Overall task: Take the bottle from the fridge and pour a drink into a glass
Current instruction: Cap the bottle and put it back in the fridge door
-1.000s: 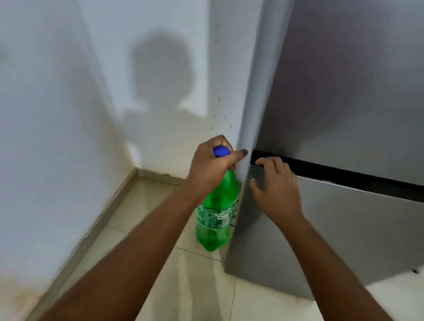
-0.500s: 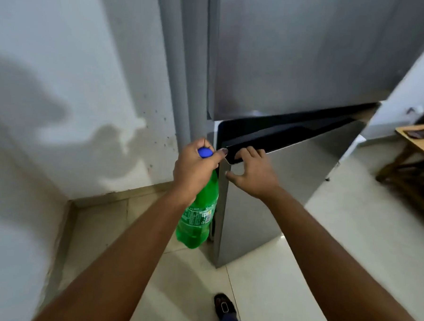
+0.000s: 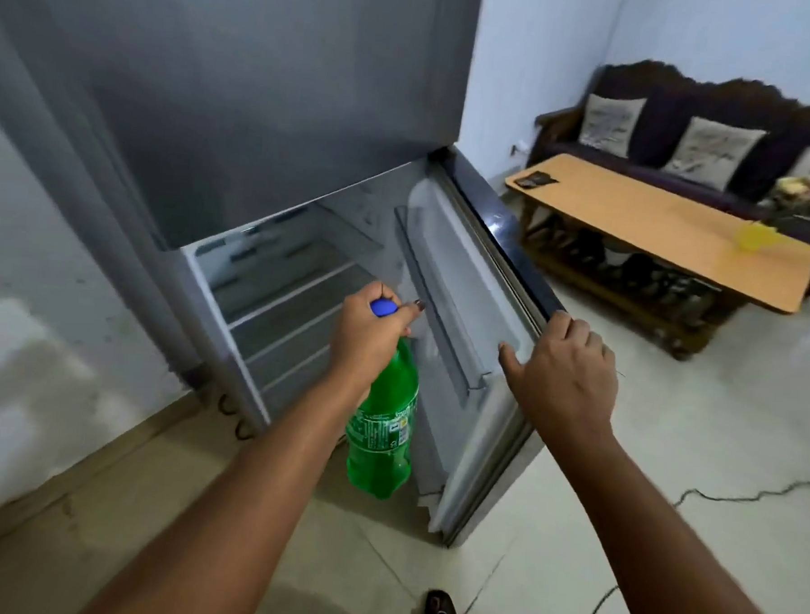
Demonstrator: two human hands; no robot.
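A green plastic bottle with a blue cap hangs upright from my left hand, which grips it by the neck in front of the open lower compartment of the grey fridge. My right hand holds the top outer edge of the lower fridge door, which is swung wide open to the right. The shelves inside look bare. A yellow glass stands on the wooden table at the far right, blurred.
A low wooden coffee table stands to the right, with a dark sofa and cushions behind it. A black cable runs over the tiled floor. A white wall lies to the left. My shoe shows at the bottom.
The lower fridge door has swung from nearly closed to wide open, pulled by my right hand. The view has turned right, bringing the table and sofa into sight. My left hand still holds the bottle.
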